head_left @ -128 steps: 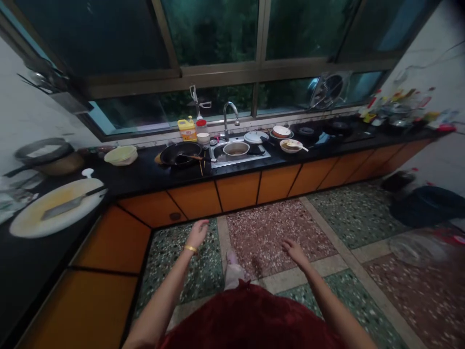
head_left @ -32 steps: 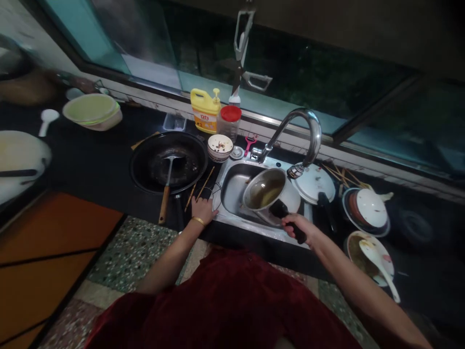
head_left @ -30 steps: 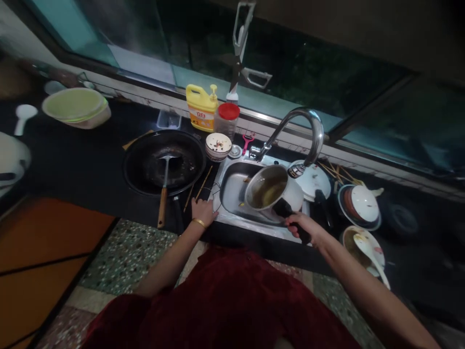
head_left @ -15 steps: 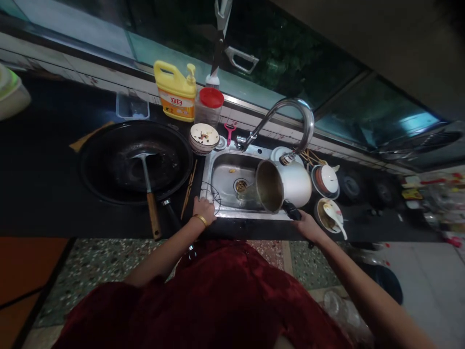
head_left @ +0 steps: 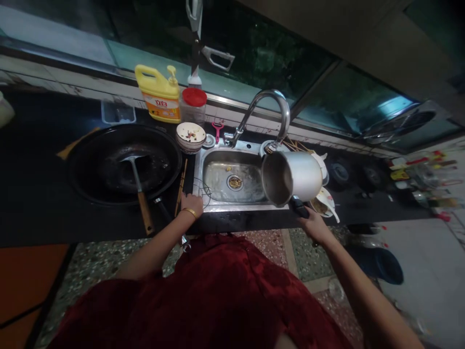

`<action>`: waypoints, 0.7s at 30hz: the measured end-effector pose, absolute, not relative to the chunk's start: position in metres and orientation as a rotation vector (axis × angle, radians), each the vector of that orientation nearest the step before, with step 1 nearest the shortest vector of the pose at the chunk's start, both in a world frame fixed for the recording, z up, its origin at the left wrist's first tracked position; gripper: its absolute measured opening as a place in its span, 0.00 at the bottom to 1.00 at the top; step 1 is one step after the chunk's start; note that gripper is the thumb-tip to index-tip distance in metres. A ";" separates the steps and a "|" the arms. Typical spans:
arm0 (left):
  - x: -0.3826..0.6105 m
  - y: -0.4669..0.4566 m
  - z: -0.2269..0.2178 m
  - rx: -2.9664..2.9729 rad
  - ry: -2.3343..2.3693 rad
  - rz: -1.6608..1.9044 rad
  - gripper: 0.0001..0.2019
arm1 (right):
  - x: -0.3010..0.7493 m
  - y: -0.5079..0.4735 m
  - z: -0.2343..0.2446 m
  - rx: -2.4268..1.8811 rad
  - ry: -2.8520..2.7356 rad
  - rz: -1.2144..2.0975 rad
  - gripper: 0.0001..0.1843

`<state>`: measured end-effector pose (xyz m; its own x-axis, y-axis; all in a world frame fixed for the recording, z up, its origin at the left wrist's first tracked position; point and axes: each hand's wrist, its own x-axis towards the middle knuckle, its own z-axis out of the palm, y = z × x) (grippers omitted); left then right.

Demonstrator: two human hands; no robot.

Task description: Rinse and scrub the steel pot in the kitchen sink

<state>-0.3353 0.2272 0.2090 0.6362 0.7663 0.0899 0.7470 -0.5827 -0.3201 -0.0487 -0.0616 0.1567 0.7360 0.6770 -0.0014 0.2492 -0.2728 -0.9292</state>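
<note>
My right hand (head_left: 313,226) grips the black handle of a metal pot (head_left: 292,177), holding it tipped on its side above the right end of the steel sink (head_left: 218,201), its mouth facing left. The sink basin is wet, with scraps near the drain (head_left: 235,182). My left hand (head_left: 191,204), a gold bangle on its wrist, rests on the counter at the sink's front left corner, next to a thin wire ring; whether its fingers are spread or curled is unclear. The curved tap (head_left: 271,110) arches over the pot.
A black wok (head_left: 123,162) with a wooden-handled spatula (head_left: 137,184) sits left of the sink, chopsticks (head_left: 180,186) beside it. Behind stand a yellow detergent bottle (head_left: 159,94), a red-lidded jar (head_left: 193,106) and stacked bowls (head_left: 190,136). Dirty dishes (head_left: 325,201) lie right of the pot.
I walked up to the sink and took the pot by its handle. Over the last second I tipped it, poured its liquid into the basin and lifted it right. My left hand stayed put.
</note>
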 end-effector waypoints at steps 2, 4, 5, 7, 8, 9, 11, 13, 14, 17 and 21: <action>-0.338 0.231 0.214 -2.485 -1.255 0.137 0.15 | -0.057 -0.071 0.152 -1.716 -0.639 0.624 0.17; -0.341 0.235 0.217 -2.442 -1.282 0.176 0.15 | -0.065 -0.078 0.142 -1.561 -0.605 0.743 0.15; -0.342 0.236 0.218 -2.427 -1.282 0.187 0.15 | -0.069 -0.081 0.136 -1.477 -0.605 0.795 0.15; -0.344 0.238 0.218 -2.409 -1.254 0.194 0.15 | -0.077 -0.081 0.121 -1.323 -0.606 0.877 0.14; -0.345 0.238 0.219 -2.408 -1.232 0.190 0.15 | -0.080 -0.079 0.114 -1.258 -0.606 0.909 0.14; -0.345 0.238 0.219 -2.412 -1.211 0.189 0.14 | -0.084 -0.076 0.108 -1.199 -0.606 0.933 0.14; -0.342 0.237 0.223 -2.416 -1.176 0.180 0.13 | -0.089 -0.068 0.099 -1.110 -0.603 0.964 0.15; -0.333 0.235 0.233 -2.407 -1.143 0.162 0.13 | -0.093 -0.059 0.096 -1.059 -0.595 0.984 0.15; -0.326 0.233 0.239 -2.396 -1.127 0.151 0.15 | -0.093 -0.056 0.096 -1.046 -0.594 0.996 0.15; -0.294 0.232 0.261 -2.355 -1.058 0.053 0.17 | -0.091 -0.050 0.096 -1.034 -0.612 1.026 0.16; -0.241 0.246 0.285 -2.348 -0.910 -0.141 0.21 | -0.083 -0.046 0.093 -1.025 -0.636 1.068 0.17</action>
